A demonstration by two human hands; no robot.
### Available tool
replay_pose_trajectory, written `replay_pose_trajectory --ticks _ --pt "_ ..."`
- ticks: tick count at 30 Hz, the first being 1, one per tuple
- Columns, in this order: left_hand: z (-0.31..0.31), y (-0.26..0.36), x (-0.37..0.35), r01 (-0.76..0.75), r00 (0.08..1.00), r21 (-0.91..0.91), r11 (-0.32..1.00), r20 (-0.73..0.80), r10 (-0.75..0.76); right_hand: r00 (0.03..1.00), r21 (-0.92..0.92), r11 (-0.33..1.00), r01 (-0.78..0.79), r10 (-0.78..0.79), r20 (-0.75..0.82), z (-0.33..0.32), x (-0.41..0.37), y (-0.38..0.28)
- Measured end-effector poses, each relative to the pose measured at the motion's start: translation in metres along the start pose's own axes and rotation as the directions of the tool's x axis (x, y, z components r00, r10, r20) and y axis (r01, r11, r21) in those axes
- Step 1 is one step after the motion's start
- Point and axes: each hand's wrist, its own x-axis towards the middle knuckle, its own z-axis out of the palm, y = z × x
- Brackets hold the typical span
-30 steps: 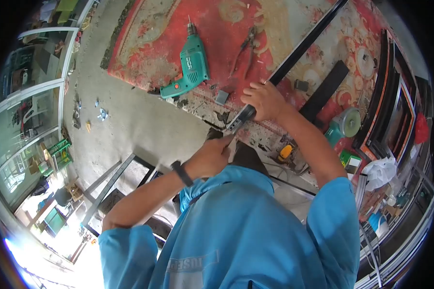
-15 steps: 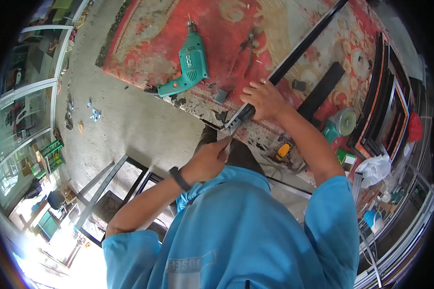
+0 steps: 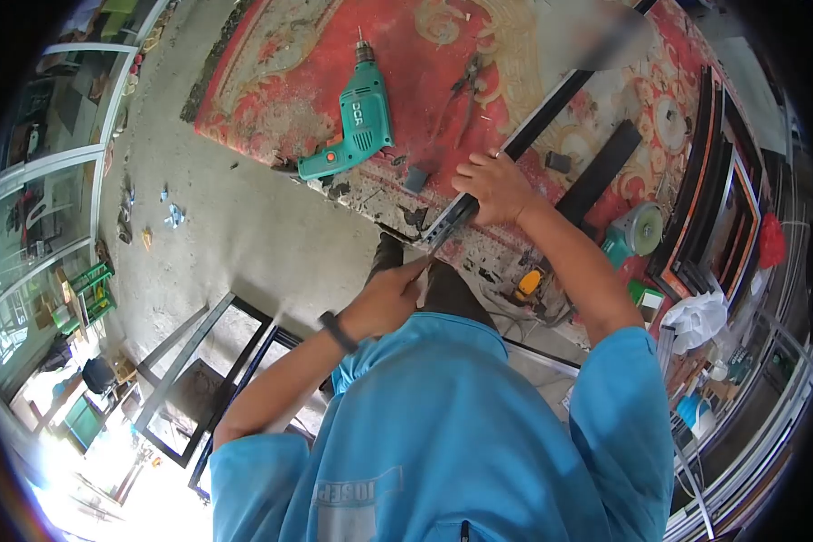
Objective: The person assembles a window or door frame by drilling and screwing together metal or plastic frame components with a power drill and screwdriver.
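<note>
My left hand (image 3: 387, 300), with a black band on its wrist, is closed around a slim tool whose kind I cannot make out. Its narrow tip (image 3: 434, 246) meets the near end of a long black metal profile (image 3: 544, 116). Over that same profile, close to its near end, my right hand (image 3: 493, 188) curls its fingers and grips it. The profile runs away to the upper right, where part of it is blurred. A small grey block (image 3: 415, 180) lies left of my right hand, and a dark small block (image 3: 558, 162) lies to its right.
On the red patterned carpet (image 3: 271, 99) lie a green drill (image 3: 361, 122), pliers (image 3: 465, 77) and a short black bar (image 3: 610, 163). An angle grinder (image 3: 637, 233) and a yellow tool (image 3: 529, 284) are at right. Dark frames (image 3: 732, 199) stack beyond; another frame (image 3: 212, 375) stands lower left.
My left forearm has shifted slightly inward, and the left hand stays by the profile's near end. My right hand keeps its grip in the same place.
</note>
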Motion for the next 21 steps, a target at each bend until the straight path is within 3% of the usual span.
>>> replay_pose_trajectory --ticks 3,6,7,9,10,11,13,14,15,16,18,19,21 --pt "0.004 -0.010 -0.007 -0.006 0.999 -0.015 1.000 -0.040 0.005 0.998 0.032 0.999 -0.032 0.030 0.061 0.000 0.002 -0.002" --pt "0.006 -0.054 0.007 -0.205 0.973 0.164 0.965 -0.077 0.220 1.000 0.046 0.999 -0.009 0.010 -0.020 0.001 -0.001 0.004" --pt "-0.009 -0.044 -0.007 -0.099 0.995 0.116 0.988 -0.009 0.101 0.998 0.056 0.998 0.011 -0.007 -0.069 0.003 -0.004 0.002" --pt "-0.053 -0.005 -0.045 0.132 0.981 0.055 0.990 0.135 -0.139 0.999 0.047 0.999 -0.025 0.024 0.028 -0.016 -0.002 -0.006" --pt "-0.064 0.004 -0.051 0.056 0.998 0.104 0.993 0.004 -0.056 0.996 0.046 0.997 -0.057 0.053 0.073 -0.027 -0.002 -0.012" --pt "-0.073 0.011 -0.055 -0.017 0.993 0.159 0.987 -0.116 0.036 0.986 0.122 0.983 -0.134 0.145 -0.088 -0.038 -0.009 -0.024" --pt "-0.080 0.030 -0.052 -0.146 0.941 0.225 0.964 -0.268 0.205 0.868 0.291 0.927 -0.236 0.335 -0.367 -0.057 -0.028 -0.063" --pt "-0.071 0.046 -0.037 -0.206 0.915 0.235 0.950 -0.299 0.272 0.788 0.669 0.731 -0.135 0.489 -0.375 -0.059 -0.031 -0.089" --pt "-0.060 0.061 -0.020 -0.268 0.884 0.245 0.932 -0.321 0.339 0.706 0.911 0.411 0.040 0.634 -0.316 -0.061 -0.028 -0.119" --pt "-0.045 0.076 -0.003 -0.468 0.801 0.350 0.811 -0.221 0.557 0.636 0.964 0.041 0.263 0.744 -0.205 -0.062 -0.025 -0.143" --pt "-0.045 0.098 0.024 -0.697 0.647 0.405 0.592 -0.002 0.763 0.408 0.976 -0.088 0.199 0.913 -0.001 -0.076 -0.024 -0.174" --pt "-0.052 0.112 0.035 -0.743 0.622 0.381 0.550 0.091 0.777 0.273 0.969 -0.169 0.182 0.955 0.115 -0.079 -0.023 -0.185" --pt "-0.063 0.128 0.070 -0.797 0.564 0.375 0.473 0.186 0.804 0.216 0.882 -0.323 0.343 0.941 0.261 -0.062 -0.044 -0.198"
